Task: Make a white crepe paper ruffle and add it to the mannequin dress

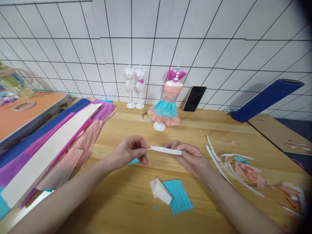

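Note:
Above the wooden table, my right hand (191, 156) pinches the right end of a narrow white strip (168, 150), which lies almost level between my hands. My left hand (133, 151) is closed at the strip's other end, its thumb and finger on a thin tip that seems part of it. Just below my left fingers, a small blue piece (133, 162) shows in part. Nearer to me lie a folded whitish piece (162, 191) and a pleated blue piece (179, 196), overlapping. Behind my hands stands a mini dress form (159, 126) in a peach and blue dress (167, 107).
Two bare white dress forms (131, 105) stand by the tiled wall, near a leaning phone (195, 98). Crepe paper sheets (56, 146) cover the left side. Loose white strips and peach scraps (248, 174) lie at right, before a dark blue roll (268, 99).

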`<state>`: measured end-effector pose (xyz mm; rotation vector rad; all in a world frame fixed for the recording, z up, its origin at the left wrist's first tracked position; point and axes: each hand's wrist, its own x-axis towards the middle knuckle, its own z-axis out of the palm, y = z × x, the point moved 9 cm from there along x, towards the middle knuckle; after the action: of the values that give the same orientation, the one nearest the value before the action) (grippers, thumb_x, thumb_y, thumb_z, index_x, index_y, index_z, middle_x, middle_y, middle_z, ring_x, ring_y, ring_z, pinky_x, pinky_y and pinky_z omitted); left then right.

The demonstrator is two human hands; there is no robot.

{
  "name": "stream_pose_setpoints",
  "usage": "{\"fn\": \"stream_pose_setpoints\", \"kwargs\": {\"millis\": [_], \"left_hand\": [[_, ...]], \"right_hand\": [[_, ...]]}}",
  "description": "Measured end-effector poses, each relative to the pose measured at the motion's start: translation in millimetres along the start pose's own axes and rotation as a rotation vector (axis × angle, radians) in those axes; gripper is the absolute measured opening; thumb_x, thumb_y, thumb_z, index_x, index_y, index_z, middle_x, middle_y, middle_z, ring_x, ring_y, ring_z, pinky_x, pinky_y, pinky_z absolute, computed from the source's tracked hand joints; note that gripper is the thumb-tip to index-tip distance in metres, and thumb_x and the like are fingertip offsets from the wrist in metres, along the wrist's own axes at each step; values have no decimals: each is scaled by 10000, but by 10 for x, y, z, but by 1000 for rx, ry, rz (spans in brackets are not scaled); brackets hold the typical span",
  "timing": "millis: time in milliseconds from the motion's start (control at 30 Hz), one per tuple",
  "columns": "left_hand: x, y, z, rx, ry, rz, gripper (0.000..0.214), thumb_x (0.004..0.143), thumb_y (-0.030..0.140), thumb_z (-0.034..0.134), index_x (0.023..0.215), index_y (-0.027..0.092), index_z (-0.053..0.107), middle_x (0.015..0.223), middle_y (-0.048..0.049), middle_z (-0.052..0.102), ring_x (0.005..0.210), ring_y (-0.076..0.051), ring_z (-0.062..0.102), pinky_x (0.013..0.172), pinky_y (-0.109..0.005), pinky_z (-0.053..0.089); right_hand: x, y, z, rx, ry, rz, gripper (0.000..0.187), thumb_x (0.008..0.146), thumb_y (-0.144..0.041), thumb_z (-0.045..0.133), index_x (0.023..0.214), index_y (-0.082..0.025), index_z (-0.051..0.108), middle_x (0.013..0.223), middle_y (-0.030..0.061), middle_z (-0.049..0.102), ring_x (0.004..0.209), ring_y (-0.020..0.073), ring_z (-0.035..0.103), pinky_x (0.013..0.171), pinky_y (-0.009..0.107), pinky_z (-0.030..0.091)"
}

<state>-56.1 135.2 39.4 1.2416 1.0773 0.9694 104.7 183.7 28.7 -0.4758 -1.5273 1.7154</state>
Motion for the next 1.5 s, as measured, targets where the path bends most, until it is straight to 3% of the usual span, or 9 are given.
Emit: {"fn": "stream_pose_setpoints", "kwargs": {"millis": [133, 300, 467, 600, 700, 833, 1000, 1333, 1500], "left_hand": [[96, -84, -113, 105, 34, 7, 162, 761, 283, 659, 750, 144, 576, 577, -1, 631, 556, -103, 606, 586, -223, 492], [224, -240, -104, 104, -63, -47, 280, 740, 380, 661, 837, 123, 610, 569, -21, 634, 539, -137, 624, 570, -264, 512], [307, -387, -102, 186, -121, -57, 242, 794, 376, 605, 744, 143, 564, 581, -4, 599, 563, -113, 596, 558, -217, 478], [297, -363, -72, 234, -187, -14, 273, 803, 407, 598, 742, 145, 551, 859, -52, 619, 647, -98, 560, 584, -207, 467], [274, -255, -17, 316, -265, 91, 281, 840, 396, 558, 721, 141, 575, 1178, -113, 557, 846, -146, 587, 707, -243, 469], [213, -136, 189, 577, -489, 300, 232, 903, 277, 467, 761, 150, 599, 1332, -125, 507, 1190, -237, 493, 906, -319, 412], [228, -89, 377, 877, -615, 470, 192, 883, 153, 462, 740, 168, 589, 1302, -78, 564, 1153, -219, 521, 967, -357, 377], [256, -212, 390, 904, -559, 527, 188, 881, 149, 469, 762, 148, 615, 1282, -147, 562, 1259, -234, 457, 1014, -368, 413], [165, -230, 375, 1058, -362, 589, 229, 914, 161, 422, 862, 128, 642, 1330, -167, 515, 1218, -252, 495, 988, -401, 426]], "right_hand": [[52, -64, -90, -109, -62, -15, 180, 790, -411, 642, 799, -247, 714, 813, 50, 582, 1019, 279, 569, 908, 489, 413], [72, -80, -124, -232, -167, -38, 137, 830, -351, 614, 867, -298, 735, 834, 36, 601, 1039, 258, 583, 898, 447, 424], [80, 64, -141, -366, -299, -37, 178, 844, -380, 594, 916, -313, 743, 866, 34, 586, 1099, 243, 538, 924, 437, 407], [103, 194, -216, -539, -385, 2, 197, 837, -367, 609, 938, -280, 753, 918, 52, 567, 979, 209, 542, 864, 403, 428], [112, 240, -259, -654, -434, 37, 181, 828, -327, 632, 948, -270, 755, 931, 61, 569, 924, 191, 533, 835, 380, 427], [101, 269, -279, -718, -484, 65, 219, 842, -366, 609, 960, -253, 754, 907, 66, 584, 858, 171, 556, 779, 339, 446], [91, 277, -286, -751, -536, 73, 261, 848, -396, 590, 940, -221, 761, 916, 75, 601, 847, 168, 586, 753, 318, 464], [84, 213, -305, -793, -561, 67, 227, 826, -214, 558, 965, -217, 738, 1044, 79, 664, 977, 203, 600, 872, 377, 453], [19, 96, -333, -861, -447, 60, 214, 811, -234, 570, 956, -214, 727, 1133, 94, 671, 1056, 243, 588, 909, 427, 432]]}}
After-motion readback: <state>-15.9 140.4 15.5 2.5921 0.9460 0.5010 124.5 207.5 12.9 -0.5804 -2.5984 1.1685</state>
